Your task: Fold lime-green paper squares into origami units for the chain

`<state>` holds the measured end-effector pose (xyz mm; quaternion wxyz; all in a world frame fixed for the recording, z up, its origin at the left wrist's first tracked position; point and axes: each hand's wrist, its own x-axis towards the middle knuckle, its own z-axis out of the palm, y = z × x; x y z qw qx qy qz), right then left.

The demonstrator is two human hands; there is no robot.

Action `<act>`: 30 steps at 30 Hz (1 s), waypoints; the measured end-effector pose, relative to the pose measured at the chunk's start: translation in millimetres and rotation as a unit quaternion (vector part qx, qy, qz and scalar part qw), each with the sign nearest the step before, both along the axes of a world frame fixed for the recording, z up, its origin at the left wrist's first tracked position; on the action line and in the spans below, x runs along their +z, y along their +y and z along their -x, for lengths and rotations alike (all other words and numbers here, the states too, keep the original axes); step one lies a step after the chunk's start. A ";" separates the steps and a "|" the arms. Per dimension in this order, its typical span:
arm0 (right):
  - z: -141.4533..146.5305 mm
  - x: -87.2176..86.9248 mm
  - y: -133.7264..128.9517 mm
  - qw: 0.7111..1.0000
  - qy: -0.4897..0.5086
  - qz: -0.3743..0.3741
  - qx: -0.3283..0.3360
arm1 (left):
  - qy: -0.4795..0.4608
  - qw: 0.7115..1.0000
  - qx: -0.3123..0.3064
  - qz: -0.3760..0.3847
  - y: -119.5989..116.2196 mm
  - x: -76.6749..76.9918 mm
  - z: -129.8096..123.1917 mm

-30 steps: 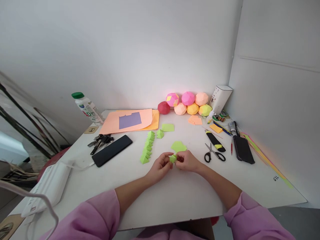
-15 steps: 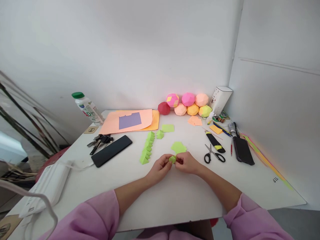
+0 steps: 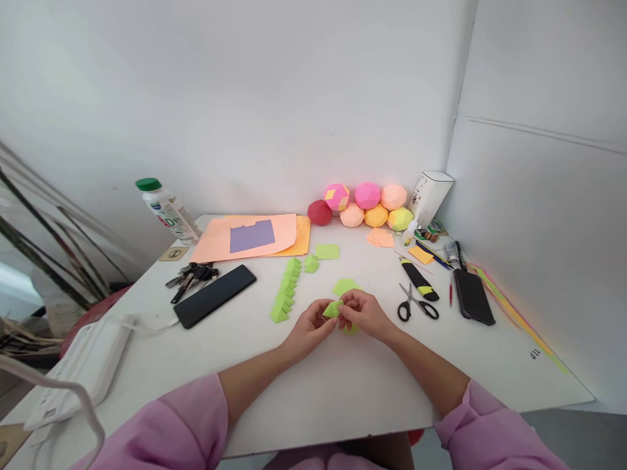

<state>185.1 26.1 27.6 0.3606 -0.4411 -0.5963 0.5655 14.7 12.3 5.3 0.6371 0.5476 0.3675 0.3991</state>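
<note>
Paper [image 3: 332, 309] aslant, tip leftward

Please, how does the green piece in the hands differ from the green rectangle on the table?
The green piece is folded, while the green rectangle lies flat. The piece is held between the left hand and the right hand; the rectangle rests untouched on the table. The piece looks pointed, the rectangle four-cornered. Both look like paper.

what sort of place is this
Probably a desk used for papercraft: scissors and a utility knife lie on it, faceted paper balls are stacked by the wall, and the hands hold folded green paper.
</note>
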 end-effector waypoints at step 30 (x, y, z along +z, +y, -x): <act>-12.8 -4.0 5.9 0.906 -0.172 -0.364 0.133 | -0.031 0.995 -0.060 0.076 12.9 3.6 2.6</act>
